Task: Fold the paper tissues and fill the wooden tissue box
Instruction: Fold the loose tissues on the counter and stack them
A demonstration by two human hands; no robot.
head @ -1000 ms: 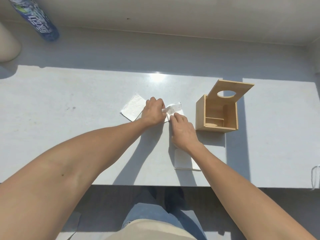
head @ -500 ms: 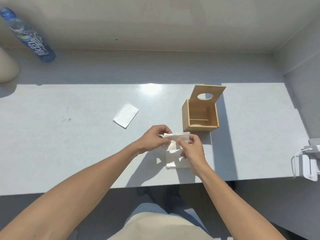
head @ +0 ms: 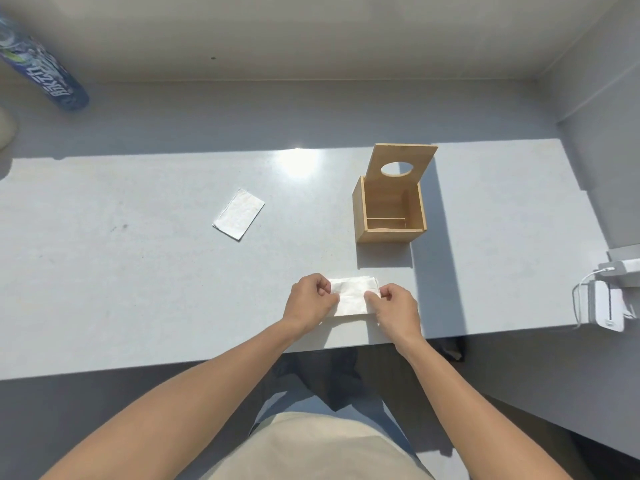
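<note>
A white paper tissue (head: 351, 296) lies folded near the table's front edge. My left hand (head: 309, 301) pinches its left end and my right hand (head: 394, 308) pinches its right end. Under it lies more white tissue, partly hidden by my hands. The wooden tissue box (head: 389, 216) stands behind and to the right of my hands, its lid with a round hole tipped up and open. The box looks empty inside. A second folded tissue (head: 239, 213) lies flat on the table (head: 138, 271), off to the left and apart from my hands.
A blue bottle (head: 43, 76) lies at the far left on the back ledge. White chargers with cables (head: 602, 303) sit at the table's right edge. A wall closes the right side. My legs show below the front edge.
Both hands carried the tissue from the middle of the table toward the front edge and set it flat there. The other folded tissue stayed where it lay.
</note>
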